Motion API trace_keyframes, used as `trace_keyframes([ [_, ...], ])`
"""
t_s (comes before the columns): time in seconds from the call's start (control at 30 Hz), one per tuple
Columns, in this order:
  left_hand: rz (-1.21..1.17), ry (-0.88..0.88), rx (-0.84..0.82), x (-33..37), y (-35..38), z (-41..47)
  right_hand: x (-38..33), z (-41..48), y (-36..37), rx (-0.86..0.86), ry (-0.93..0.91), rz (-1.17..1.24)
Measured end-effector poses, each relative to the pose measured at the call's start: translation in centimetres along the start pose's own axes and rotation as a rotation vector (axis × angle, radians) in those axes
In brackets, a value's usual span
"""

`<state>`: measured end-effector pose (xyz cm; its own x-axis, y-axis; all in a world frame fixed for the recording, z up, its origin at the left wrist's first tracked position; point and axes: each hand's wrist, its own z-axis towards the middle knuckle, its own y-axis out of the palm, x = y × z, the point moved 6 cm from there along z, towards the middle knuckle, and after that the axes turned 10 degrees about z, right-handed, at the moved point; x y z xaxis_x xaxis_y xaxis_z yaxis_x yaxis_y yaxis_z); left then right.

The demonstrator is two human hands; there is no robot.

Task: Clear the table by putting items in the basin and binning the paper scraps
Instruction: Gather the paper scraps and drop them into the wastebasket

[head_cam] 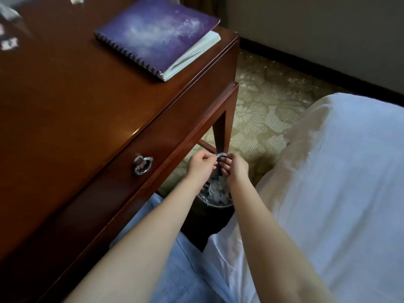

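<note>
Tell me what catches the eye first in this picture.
The left hand and right hand meet by the table leg, pinching a bluish paper scrap above the dark bin heaped with torn paper. Then the purple spiral notebook on the far corner of the table, and the white bed at right.

Both arms bare, stretched forward and down from the near edge, converging mid-scene. Left hand and right hand are close together at the far end of the reach, backs toward the camera, fingers curled in. Each pinches one side of a small bluish paper scrap held between them. Wrists roughly straight, forearms in a narrow V.
</note>
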<state>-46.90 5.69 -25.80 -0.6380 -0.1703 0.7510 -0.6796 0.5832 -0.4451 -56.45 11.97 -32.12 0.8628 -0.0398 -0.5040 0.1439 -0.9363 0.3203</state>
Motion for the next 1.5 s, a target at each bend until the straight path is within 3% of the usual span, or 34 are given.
trace_keyframes([
  [0.27, -0.083, 0.363, 0.065, 6.0, -6.1, -6.6, -4.9, -7.9, 4.5, -0.180, -0.297, -0.063],
  [0.43, -0.252, 0.584, 0.113, 8.9, -10.8, -11.5, -7.3, -14.9, 7.3, -0.315, -0.546, 0.087],
  [0.63, -0.417, 0.729, 0.279, 10.8, -18.4, -15.2, -7.2, -22.7, 13.1, -0.553, -0.634, 0.096],
  [0.83, -0.465, 0.659, 0.500, 8.9, -26.2, -15.0, -3.7, -27.5, 19.2, -0.720, -0.653, -0.142],
  [1.03, -0.363, 0.547, 0.707, 5.7, -33.7, -13.9, 0.3, -29.3, 25.5, -0.838, -0.653, -0.326],
  [1.27, -0.217, 0.404, 0.828, 4.5, -41.0, -9.9, 2.3, -27.8, 33.7, -0.790, -0.710, -0.554],
  [1.5, -0.008, 0.261, 0.837, 5.6, -46.7, -3.3, 1.1, -23.3, 42.2, -0.643, -0.860, -0.763],
])
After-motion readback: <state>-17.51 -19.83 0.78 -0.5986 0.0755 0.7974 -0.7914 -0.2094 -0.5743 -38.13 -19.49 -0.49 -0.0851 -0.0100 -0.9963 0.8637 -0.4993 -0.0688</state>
